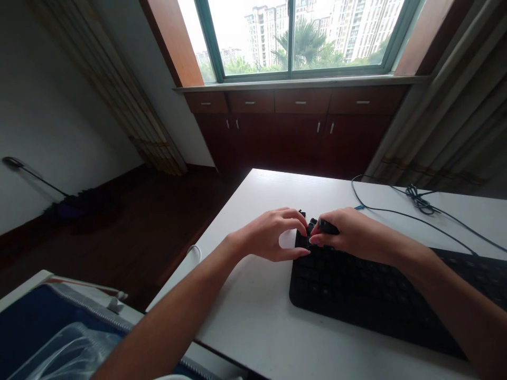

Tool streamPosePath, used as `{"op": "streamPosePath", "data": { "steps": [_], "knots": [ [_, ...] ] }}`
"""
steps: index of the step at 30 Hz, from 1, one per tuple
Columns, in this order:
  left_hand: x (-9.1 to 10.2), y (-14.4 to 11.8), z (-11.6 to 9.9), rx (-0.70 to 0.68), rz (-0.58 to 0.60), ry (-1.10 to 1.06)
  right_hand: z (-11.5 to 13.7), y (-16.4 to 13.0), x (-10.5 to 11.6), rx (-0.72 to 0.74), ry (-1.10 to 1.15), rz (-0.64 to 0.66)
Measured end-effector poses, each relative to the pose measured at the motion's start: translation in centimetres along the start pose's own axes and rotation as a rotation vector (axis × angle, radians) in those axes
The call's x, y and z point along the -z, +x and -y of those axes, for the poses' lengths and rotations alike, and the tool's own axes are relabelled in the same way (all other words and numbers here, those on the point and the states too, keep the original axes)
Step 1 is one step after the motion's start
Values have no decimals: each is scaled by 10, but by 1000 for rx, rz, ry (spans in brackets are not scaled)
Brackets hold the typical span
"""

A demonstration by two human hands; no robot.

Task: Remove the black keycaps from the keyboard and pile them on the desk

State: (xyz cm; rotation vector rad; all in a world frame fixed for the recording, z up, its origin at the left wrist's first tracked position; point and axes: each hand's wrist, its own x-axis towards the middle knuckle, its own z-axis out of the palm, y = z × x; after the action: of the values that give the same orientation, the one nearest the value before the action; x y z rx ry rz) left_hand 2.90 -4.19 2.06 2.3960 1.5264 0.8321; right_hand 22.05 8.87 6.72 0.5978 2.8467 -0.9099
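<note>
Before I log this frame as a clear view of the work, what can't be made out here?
- Small black part: head view; the right hand covers most of it, so its kind is unclear.
- Keyboard: its far left corner is behind both hands, its right end is cut by the edge, and its legends are too dark.
- Left hand: its grip on anything is hidden behind the fingers.
- Cable: runs off the right edge.

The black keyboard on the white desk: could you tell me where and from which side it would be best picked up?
Probably by its two short ends, one hand at each. The keyboard is long, flat and lies flat on the desk, so a grip at one end alone would let it sag. The left hand and right hand now crowd its far left corner, and the cable trails behind, so come from the near edge.
</note>
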Motion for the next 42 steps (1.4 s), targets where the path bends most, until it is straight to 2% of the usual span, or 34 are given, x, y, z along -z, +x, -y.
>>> {"op": "streamPosePath", "data": {
  "steps": [7, 16, 22, 31, 35, 42],
  "knots": [
    [1, 0, 0, -13, -1, 12, 1, -1, -1, 15, -51, -14],
    [-2, -1, 3, -29, -20, 1, 8, -2, -8, 44, -275, -82],
    [-1, -1, 2, -23, -22, -17, 3, -2, -6, 39, -117, -39],
    [-1, -2, 3, -36, -24, -26, 8, -1, -9, -19, -248, -23],
    [0, -2, 3, -41, -19, -24, 11, -2, -11, -86, -257, -4],
    [2, -1, 2, -43, -7, -20, 10, -3, -7, -65, -196, 11]
  ]
}}
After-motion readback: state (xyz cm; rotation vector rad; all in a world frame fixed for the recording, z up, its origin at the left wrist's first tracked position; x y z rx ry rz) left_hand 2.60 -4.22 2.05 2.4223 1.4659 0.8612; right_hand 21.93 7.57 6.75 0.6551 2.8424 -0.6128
